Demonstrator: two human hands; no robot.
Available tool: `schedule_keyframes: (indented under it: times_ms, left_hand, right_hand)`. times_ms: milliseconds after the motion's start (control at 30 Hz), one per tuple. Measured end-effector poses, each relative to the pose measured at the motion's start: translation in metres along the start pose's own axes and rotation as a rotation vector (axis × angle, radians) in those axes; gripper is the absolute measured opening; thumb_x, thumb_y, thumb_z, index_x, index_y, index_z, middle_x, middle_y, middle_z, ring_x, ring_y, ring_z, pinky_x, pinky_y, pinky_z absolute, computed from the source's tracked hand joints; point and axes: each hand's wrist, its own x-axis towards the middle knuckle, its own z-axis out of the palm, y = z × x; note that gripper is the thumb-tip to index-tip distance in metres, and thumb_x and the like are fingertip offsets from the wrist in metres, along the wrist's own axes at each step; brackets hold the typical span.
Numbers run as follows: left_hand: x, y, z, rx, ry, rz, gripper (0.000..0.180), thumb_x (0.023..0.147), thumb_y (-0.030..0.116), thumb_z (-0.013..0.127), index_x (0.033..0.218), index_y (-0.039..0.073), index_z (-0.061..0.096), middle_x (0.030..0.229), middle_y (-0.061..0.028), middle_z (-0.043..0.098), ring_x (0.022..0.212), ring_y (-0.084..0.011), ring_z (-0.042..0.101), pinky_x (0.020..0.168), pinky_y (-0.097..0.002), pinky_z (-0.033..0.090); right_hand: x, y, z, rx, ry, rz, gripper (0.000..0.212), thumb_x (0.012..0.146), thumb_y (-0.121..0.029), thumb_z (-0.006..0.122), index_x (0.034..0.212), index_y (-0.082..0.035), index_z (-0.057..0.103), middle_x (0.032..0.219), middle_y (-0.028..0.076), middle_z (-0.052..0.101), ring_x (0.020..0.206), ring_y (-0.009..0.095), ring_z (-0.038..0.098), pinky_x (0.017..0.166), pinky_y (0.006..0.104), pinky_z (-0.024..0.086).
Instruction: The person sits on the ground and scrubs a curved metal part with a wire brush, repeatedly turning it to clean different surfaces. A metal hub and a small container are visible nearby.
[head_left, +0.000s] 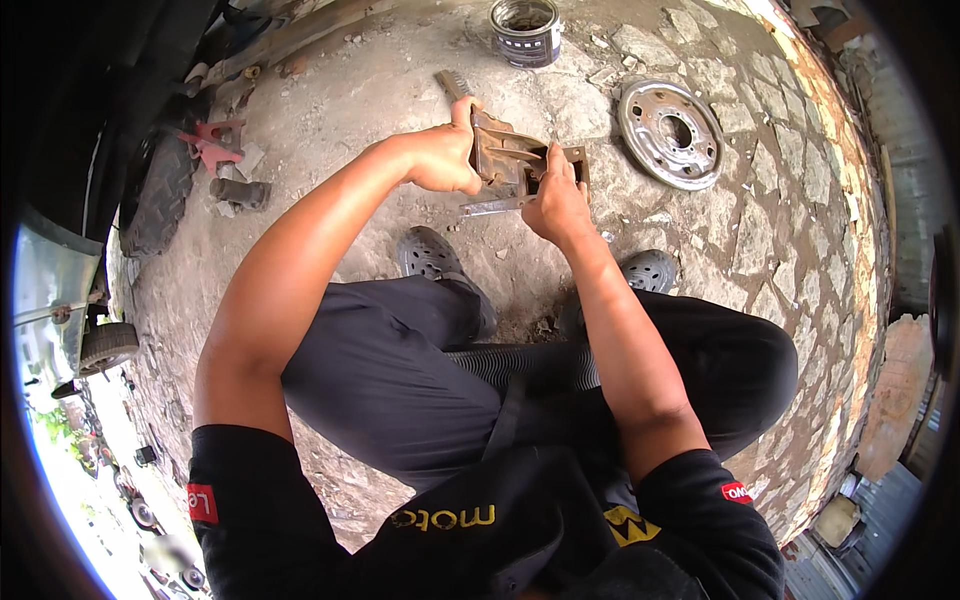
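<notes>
The metal bracket (503,138) was rusty brown, the flat strip (490,208) silver-grey. Toward the far edge of the ground (340,110), the bucket (530,47) was dark with pale marks. The wheel (642,128) was grey blotched with brown, the stand (212,150) faded red. Pale grey-beige ground bore irregular stone patchwork toward its right edge. Grey shoes (424,250) showed dark dots; the black shirt (255,480) had yellow lettering and red sleeve patches.
</notes>
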Motion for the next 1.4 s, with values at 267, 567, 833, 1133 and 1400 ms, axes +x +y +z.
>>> schedule_keyframes:
  times_ms: [267,567,833,1133,1400]
  left_hand:
    - [0.003,-0.003,-0.002,0.054,-0.007,-0.009,0.114,0.076,0.012,0.071,0.144,-0.012,-0.018,0.097,-0.0220,0.066,0.087,-0.0298,0.067,0.079,-0.0327,0.053]
    - [0.002,0.001,-0.001,0.070,-0.004,0.006,0.111,0.077,0.011,0.071,0.142,-0.009,-0.016,0.097,-0.0233,0.066,0.087,-0.0292,0.068,0.078,-0.0332,0.054]
    - [0.001,-0.012,-0.003,0.043,-0.001,-0.001,0.113,0.076,0.011,0.071,0.142,-0.010,-0.018,0.094,-0.0231,0.066,0.086,-0.0289,0.067,0.079,-0.0323,0.053]
    - [0.002,-0.013,0.000,0.026,-0.007,-0.014,0.111,0.076,0.009,0.071,0.142,-0.009,-0.016,0.097,-0.0223,0.067,0.086,-0.0299,0.067,0.084,-0.0313,0.052]
    - [-0.003,-0.007,-0.002,0.043,0.011,-0.021,0.112,0.075,0.009,0.073,0.144,-0.008,-0.013,0.094,-0.0252,0.066,0.085,-0.0319,0.068,0.079,-0.0351,0.053]
  right_hand:
    - [-0.012,-0.014,0.018,-0.231,0.290,-0.339,0.099,0.074,0.000,0.060,0.158,0.001,0.008,0.157,0.030,0.026,0.149,0.040,0.025,0.123,0.0464,0.024]
    - [-0.016,-0.024,0.016,-0.098,0.285,-0.459,0.094,0.074,0.004,0.057,0.158,0.000,0.015,0.160,0.027,0.023,0.151,0.041,0.019,0.123,0.0512,0.019]
    - [0.000,-0.004,0.010,0.142,0.158,-0.310,0.093,0.073,0.003,0.060,0.156,0.003,0.019,0.154,0.029,0.034,0.146,0.042,0.032,0.120,0.0419,0.030]
    - [0.006,0.015,0.016,0.196,0.059,-0.189,0.098,0.071,0.001,0.062,0.157,0.003,0.013,0.158,0.031,0.025,0.150,0.043,0.022,0.124,0.0426,0.023]
    - [0.009,0.019,0.035,0.191,0.227,-0.397,0.101,0.073,-0.001,0.064,0.157,0.001,0.009,0.159,0.028,0.023,0.150,0.044,0.020,0.124,0.0495,0.020]
